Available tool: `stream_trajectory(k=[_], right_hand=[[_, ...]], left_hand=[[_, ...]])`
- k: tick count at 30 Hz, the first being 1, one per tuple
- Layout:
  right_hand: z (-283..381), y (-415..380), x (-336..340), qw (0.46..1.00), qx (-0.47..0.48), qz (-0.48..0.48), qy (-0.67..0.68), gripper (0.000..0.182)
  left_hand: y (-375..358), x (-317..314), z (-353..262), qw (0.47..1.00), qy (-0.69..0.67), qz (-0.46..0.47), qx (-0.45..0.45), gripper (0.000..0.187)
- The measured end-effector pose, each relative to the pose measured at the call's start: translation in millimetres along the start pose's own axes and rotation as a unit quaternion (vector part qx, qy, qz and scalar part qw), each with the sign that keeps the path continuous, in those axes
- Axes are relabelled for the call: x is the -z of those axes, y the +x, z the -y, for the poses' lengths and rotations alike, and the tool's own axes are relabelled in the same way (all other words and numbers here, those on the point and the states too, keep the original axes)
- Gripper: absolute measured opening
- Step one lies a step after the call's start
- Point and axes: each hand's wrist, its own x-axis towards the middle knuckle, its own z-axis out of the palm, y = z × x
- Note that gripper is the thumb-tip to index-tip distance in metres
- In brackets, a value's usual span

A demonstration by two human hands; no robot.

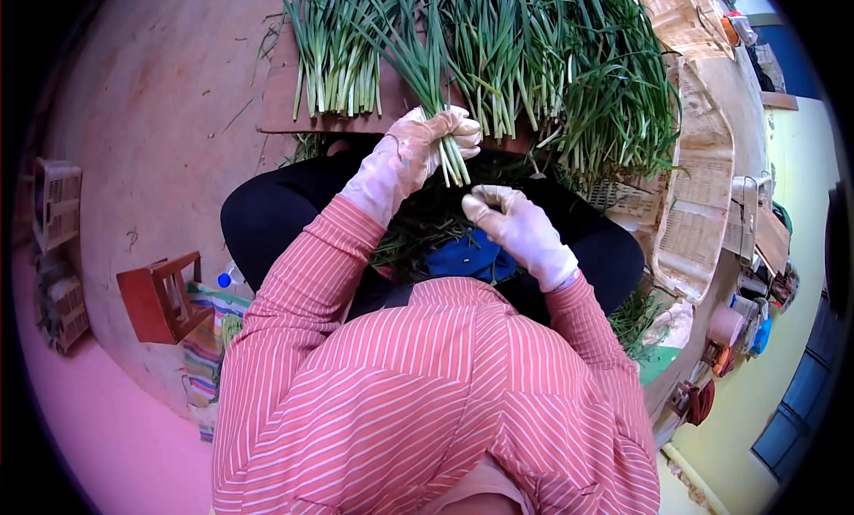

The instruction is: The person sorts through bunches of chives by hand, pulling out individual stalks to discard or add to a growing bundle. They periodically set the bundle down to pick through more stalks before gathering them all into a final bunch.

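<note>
My left hand (pixel 427 141), in a soiled pale glove, is closed around a small bunch of garlic greens (pixel 427 75). Pale cut ends of the bunch stick out below the fist, and its long leaves fan out away from me. Just right of those ends is my right hand (pixel 514 223), also gloved, its thumb and fingers drawn together. Whether anything sits in that pinch is hidden. Beyond my hands, more garlic greens (pixel 342 57) lie in rows on a reddish-brown board (pixel 280 97), with a thick heap (pixel 614 97) of them at the right.
Loose trimmings (pixel 418 226) and a blue cloth-like item (pixel 470 255) lie between my knees. Pale plastic crates (pixel 694 177) stand along the right. On the left are a small red-brown stool (pixel 160 297), a striped sheet (pixel 203 359) and a blue-capped bottle (pixel 229 277).
</note>
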Motion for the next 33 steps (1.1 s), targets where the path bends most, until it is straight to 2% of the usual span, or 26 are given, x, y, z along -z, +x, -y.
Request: stream_trajectory(k=[1, 3, 4, 6, 8, 9, 10, 13, 14, 16, 17, 18, 19, 20, 21, 22, 24, 28, 32, 33], right_hand=[[16, -1, 5, 0.994, -0.056, 0.044, 0.086, 0.041], [24, 1, 6, 0.991, -0.039, 0.051, 0.12, 0.039], [26, 3, 5, 0.986, -0.022, 0.059, 0.153, 0.037], [27, 7, 2, 0.978, -0.047, 0.051, 0.196, 0.033], [21, 12, -1, 0.963, -0.061, 0.029, 0.263, 0.037], [12, 16, -1, 0.954, -0.03, 0.033, 0.295, 0.036], [12, 17, 1, 0.954, -0.031, 0.034, 0.295, 0.036], [8, 21, 6, 0.968, -0.055, -0.016, 0.245, 0.033], [8, 20, 7, 0.96, -0.021, -0.043, 0.275, 0.032], [10, 23, 0, 0.957, -0.025, -0.222, 0.183, 0.032], [13, 19, 5, 0.963, -0.036, -0.245, 0.105, 0.035], [12, 17, 4, 0.963, -0.035, -0.245, 0.105, 0.035], [12, 13, 3, 0.96, 0.089, -0.261, -0.044, 0.037], [15, 8, 2, 0.921, 0.209, -0.267, -0.19, 0.039], [20, -2, -1, 0.934, 0.154, -0.217, -0.24, 0.042], [19, -2, -6, 0.91, 0.194, -0.225, -0.29, 0.042], [28, -2, -8, 0.933, 0.092, -0.143, -0.318, 0.046], [20, 11, -14, 0.926, 0.091, -0.144, -0.336, 0.049], [12, 18, -15, 0.92, 0.099, -0.12, -0.36, 0.047], [10, 20, -15, 0.924, 0.103, -0.106, -0.353, 0.045]], left_hand=[[-2, -5, -1, 1.0, 0.0, 0.0, 0.0, 0.028], [-4, -13, 0, 0.997, 0.038, -0.061, 0.018, 0.03], [-4, -12, 1, 0.997, 0.039, -0.059, 0.019, 0.03], [-3, -8, 3, 0.999, 0.047, -0.009, 0.015, 0.032], [-5, -12, -3, 0.998, 0.066, -0.01, 0.012, 0.033], [-6, -13, -5, 0.994, 0.096, -0.04, 0.032, 0.034], [-7, -14, -7, 0.988, 0.127, -0.068, 0.053, 0.036], [-7, -15, -7, 0.985, 0.151, -0.057, 0.068, 0.039], [-7, -15, -6, 0.982, 0.165, -0.054, 0.069, 0.039], [-7, -19, -6, 0.981, 0.176, -0.056, 0.067, 0.039], [-7, -21, -5, 0.979, 0.176, -0.081, 0.058, 0.038], [-8, -24, -5, 0.978, 0.175, -0.106, 0.049, 0.038], [-9, -27, -6, 0.978, 0.175, -0.106, 0.049, 0.038], [-9, -30, -6, 0.972, 0.191, -0.13, 0.042, 0.038], [-9, -33, -6, 0.966, 0.207, -0.152, 0.035, 0.038], [-9, -34, -5, 0.966, 0.208, -0.149, 0.037, 0.038], [-8, -36, -3, 0.966, 0.212, -0.147, 0.018, 0.037], [-9, -39, 0, 0.966, 0.209, -0.153, -0.002, 0.027], [-13, -39, 1, 0.968, 0.218, -0.123, 0.006, 0.03], [-13, -39, 4, 0.954, 0.275, -0.119, 0.001, 0.032]])
